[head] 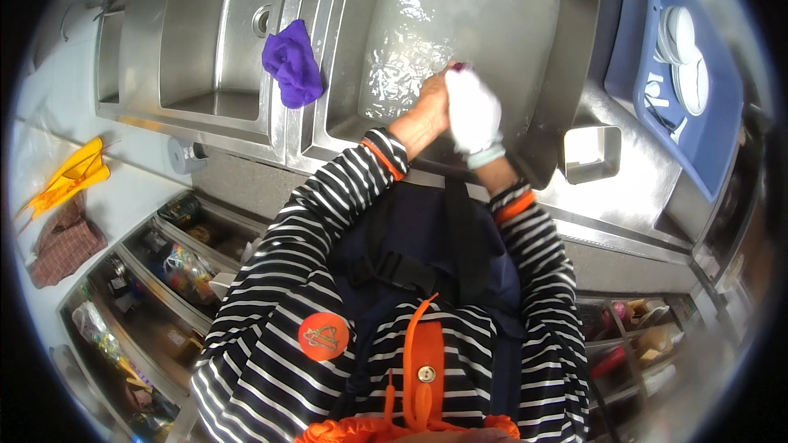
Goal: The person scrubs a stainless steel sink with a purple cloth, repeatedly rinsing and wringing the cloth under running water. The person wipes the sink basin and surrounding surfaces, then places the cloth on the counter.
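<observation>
My left hand, bare, meets my right hand above the near part of a steel sink that holds water. A white glove covers the right hand, with its cuff at the wrist. A small dark purple thing shows at the fingertips where both hands touch; what it is and which hand grips it cannot be told. The fingers of both hands are mostly hidden. Left of the hands, a purple cloth lies crumpled over the divider between this sink and another steel sink.
A square metal container stands on the steel counter at the right. Beyond it, a blue tub holds white bowls and spoons. A yellow cloth and a brown checked cloth lie at the far left, near shelves of packets.
</observation>
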Demonstrator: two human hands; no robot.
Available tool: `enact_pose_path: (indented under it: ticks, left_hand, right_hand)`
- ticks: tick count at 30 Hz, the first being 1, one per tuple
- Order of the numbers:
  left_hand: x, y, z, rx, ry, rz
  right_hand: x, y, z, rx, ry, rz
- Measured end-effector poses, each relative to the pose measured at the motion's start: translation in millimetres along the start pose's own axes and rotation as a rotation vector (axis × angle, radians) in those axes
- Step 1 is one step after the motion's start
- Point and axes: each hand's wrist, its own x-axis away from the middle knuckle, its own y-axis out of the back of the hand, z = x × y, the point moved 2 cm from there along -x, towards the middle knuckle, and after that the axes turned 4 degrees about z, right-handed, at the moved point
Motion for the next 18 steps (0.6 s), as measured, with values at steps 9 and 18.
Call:
enact_pose_path:
  ticks: [9,18]
  left_hand:
    - [2,10,-2,-0.223,0.010,0.057]
    - [-9,21,27,-0.260,-0.158,0.286]
  right_hand:
    - [13,-32,-8,-0.086,-0.174,0.125]
    - [10,-30,-4,-0.139,-0.164,0.073]
